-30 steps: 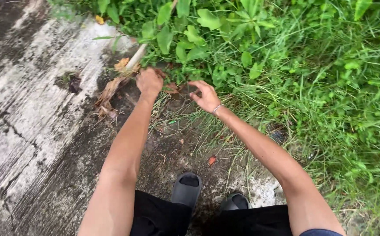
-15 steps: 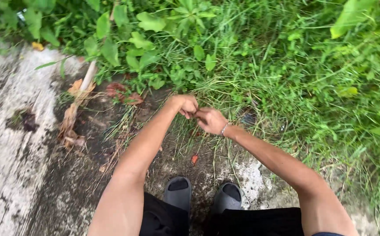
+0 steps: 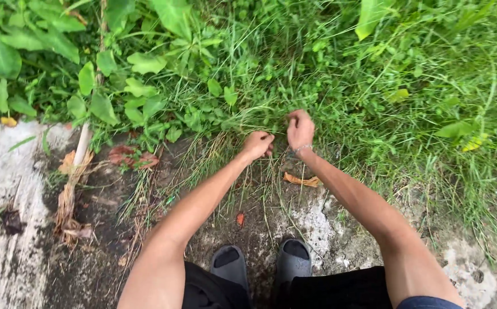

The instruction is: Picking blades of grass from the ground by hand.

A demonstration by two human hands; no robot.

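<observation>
A: Head view, pose of arms?

B: Both extended forward and down, elbows nearly straight. Left hand a closed fist, fingers curled tight on thin grass blades at the path's edge. Right hand just beside it, fingers bunched narrow on the same tuft; a bracelet shows at the wrist.

A: Surroundings, relative to the fingers?

B: Dry orange leaf just below the right fingers. Dark sandals well below both. Broad-leaved plants left of the left fingers.
</observation>
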